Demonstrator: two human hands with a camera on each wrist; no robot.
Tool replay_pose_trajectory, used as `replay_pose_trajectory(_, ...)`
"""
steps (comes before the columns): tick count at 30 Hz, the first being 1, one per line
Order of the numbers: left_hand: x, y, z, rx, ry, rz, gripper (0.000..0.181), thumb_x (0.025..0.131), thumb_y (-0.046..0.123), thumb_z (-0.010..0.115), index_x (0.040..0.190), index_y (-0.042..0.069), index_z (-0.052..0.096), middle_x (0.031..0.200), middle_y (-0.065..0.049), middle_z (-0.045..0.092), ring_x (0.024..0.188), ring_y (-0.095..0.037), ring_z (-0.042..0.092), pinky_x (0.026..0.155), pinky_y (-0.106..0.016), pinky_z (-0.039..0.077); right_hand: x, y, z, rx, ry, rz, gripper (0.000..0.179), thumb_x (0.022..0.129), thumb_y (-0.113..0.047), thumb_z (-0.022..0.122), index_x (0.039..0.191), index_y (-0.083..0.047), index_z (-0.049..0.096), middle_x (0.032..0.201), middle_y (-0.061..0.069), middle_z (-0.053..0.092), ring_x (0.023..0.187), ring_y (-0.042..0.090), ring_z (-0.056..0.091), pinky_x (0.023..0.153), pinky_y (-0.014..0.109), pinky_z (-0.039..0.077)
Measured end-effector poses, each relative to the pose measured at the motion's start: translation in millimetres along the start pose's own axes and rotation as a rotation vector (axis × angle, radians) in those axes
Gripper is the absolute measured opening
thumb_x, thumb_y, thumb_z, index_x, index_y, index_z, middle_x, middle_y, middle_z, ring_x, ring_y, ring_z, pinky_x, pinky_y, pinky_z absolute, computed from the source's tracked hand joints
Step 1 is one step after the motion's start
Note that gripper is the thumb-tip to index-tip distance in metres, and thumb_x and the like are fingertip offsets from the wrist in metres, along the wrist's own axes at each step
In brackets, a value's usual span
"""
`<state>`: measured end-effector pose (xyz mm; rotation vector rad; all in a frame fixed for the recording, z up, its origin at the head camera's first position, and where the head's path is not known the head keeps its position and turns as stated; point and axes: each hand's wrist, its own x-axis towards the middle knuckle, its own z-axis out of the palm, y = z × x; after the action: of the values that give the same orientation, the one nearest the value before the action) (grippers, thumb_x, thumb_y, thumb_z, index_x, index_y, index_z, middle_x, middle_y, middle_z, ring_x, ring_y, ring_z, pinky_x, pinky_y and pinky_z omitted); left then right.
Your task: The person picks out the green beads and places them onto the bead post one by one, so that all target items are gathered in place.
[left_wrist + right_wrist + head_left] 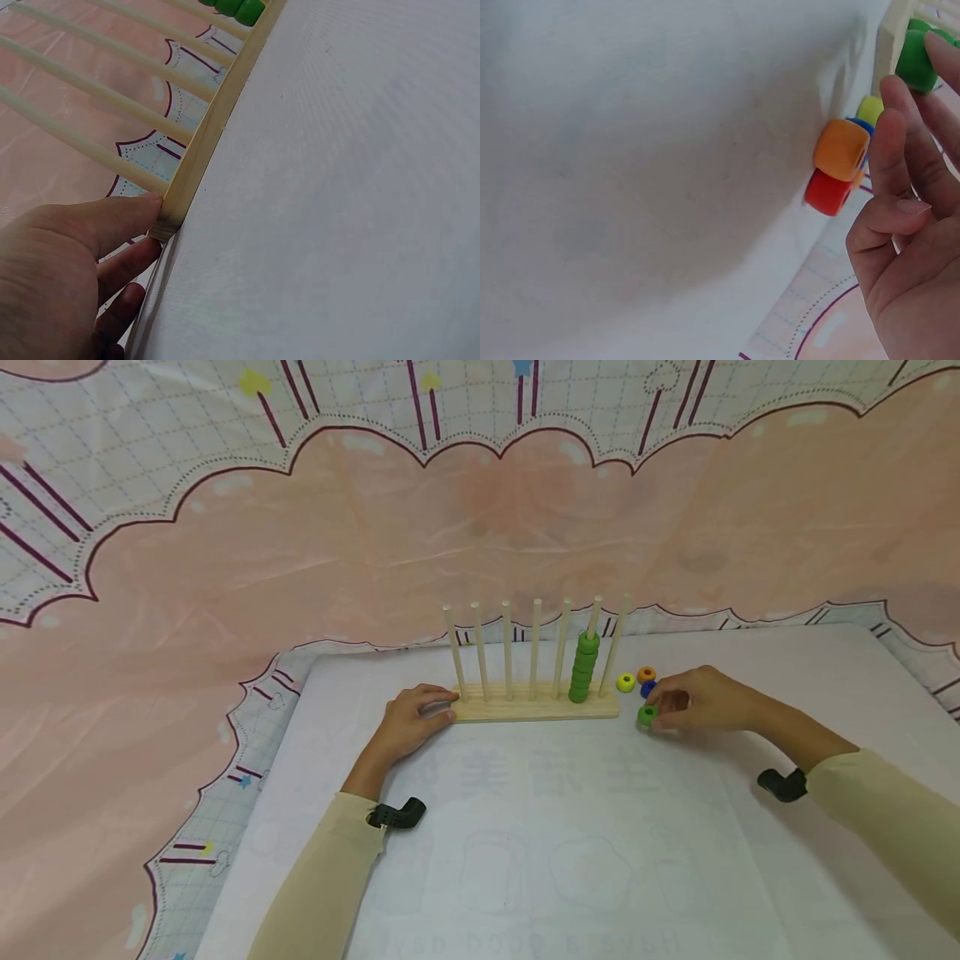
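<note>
A wooden peg rack stands on the white table, its pegs upright in a row. On the second peg from the right is a stack of green beads. My left hand holds the rack's left end; in the left wrist view its fingertips press at the base's corner. To the right of the rack, my right hand pinches a loose green bead. This green bead shows at the fingertips in the right wrist view too.
Beside the rack's right end lie a yellow bead, an orange bead and a blue bead close together. A red bead touches the orange one in the right wrist view. Behind the table hangs a patterned cloth.
</note>
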<state>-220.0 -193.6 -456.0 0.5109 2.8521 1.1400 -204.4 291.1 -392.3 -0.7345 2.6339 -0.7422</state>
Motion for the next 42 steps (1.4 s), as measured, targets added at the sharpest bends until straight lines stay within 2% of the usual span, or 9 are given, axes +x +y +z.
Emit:
replay_pose_trajectory(10,0.4,-0.8,0.6,0.003,0.002,0.003,0.036,0.094,0.030,0.073,0.130,0.021,0.072,0.137,-0.004,0.066,0.133,-0.035,0.053,0.114,-0.064,0.025,-0.6,-8.1,-9.2,0.013,0.039,0.011,0.031,0.086,-0.031,0.084,0.109,-0.014,0.076,0.081,-0.008,0.066,0.080,0.012,0.060,0.068,0.023,0.051)
replay_pose_trajectory(17,0.2,0.4,0.3,0.002,0.002,0.004,0.036,0.094,0.030,0.074,0.129,0.021,0.072,0.137,-0.004,0.066,0.132,-0.034,0.054,0.115,-0.063,0.026,-0.7,-13.4,-21.0,-0.012,0.083,-0.024,0.025,0.086,-0.032,0.084,0.105,-0.017,0.076,0.080,-0.009,0.068,0.080,0.009,0.061,0.068,0.023,0.051)
replay_pose_trajectory(25,-0.2,2.0,-0.8,-0.003,-0.002,0.006,0.037,0.094,0.029,0.074,0.130,0.021,0.072,0.137,-0.004,0.066,0.133,-0.035,0.053,0.116,-0.063,0.025,-0.4,-32.2,-45.3,-0.097,0.131,-0.007,0.025,0.087,-0.032,0.082,0.107,-0.018,0.075,0.089,-0.008,0.070,0.084,0.010,0.059,0.069,0.026,0.049)
replay_pose_trajectory(30,0.2,0.5,-0.9,0.010,0.001,0.020,0.037,0.094,0.029,0.074,0.130,0.021,0.072,0.138,-0.005,0.066,0.133,-0.035,0.054,0.114,-0.064,0.027,-0.7,-47.7,-61.1,-0.103,0.179,0.013,0.024,0.085,-0.029,0.084,0.106,-0.019,0.075,0.087,-0.006,0.068,0.085,0.014,0.057,0.066,0.027,0.048)
replay_pose_trajectory(35,1.0,-0.6,-0.4,0.010,-0.002,0.016,0.037,0.094,0.030,0.073,0.130,0.021,0.072,0.138,-0.005,0.066,0.133,-0.035,0.054,0.115,-0.064,0.027,1.0,-58.4,-74.8,-0.158,0.213,0.041,0.027,0.084,-0.030,0.085,0.107,-0.019,0.075,0.086,-0.004,0.066,0.088,0.016,0.056,0.072,0.030,0.048)
replay_pose_trajectory(42,1.1,0.5,-0.5,0.001,-0.005,0.004,0.037,0.094,0.030,0.074,0.130,0.021,0.072,0.138,-0.004,0.065,0.133,-0.034,0.053,0.114,-0.063,0.027,0.0,-72.7,-94.0,-0.201,0.260,0.001,0.027,0.085,-0.032,0.083,0.107,-0.018,0.074,0.088,-0.001,0.063,0.089,0.018,0.054,0.077,0.036,0.048)
